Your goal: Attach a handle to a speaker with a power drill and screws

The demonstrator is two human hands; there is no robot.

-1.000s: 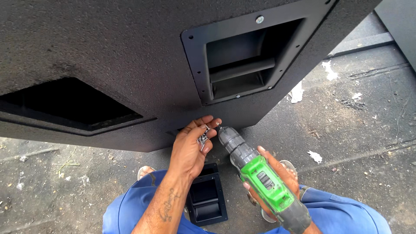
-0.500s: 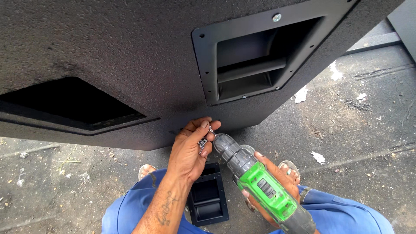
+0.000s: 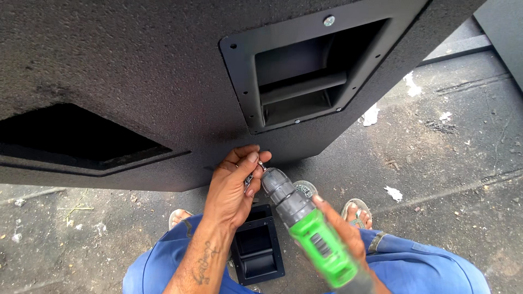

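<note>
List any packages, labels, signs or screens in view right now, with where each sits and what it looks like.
None in view: no package, sign or screen.
Closest thing to a label: a dark panel on the green drill body, held by the right hand; too blurred to make out.
White paper scraps lie on the ground at right; they look blank.

- The left hand (image 3: 231, 193) is raised, back toward the camera, fingers curled and pinched together at the tips by the thumb.
- The left forearm runs up from the lower middle of the view, its inner side marked with a tattoo.
- The right hand (image 3: 340, 237) sits lower right, fingers wrapped in a closed grip, index finger stretched forward.
- Both knees are bent, in blue trousers.
</note>
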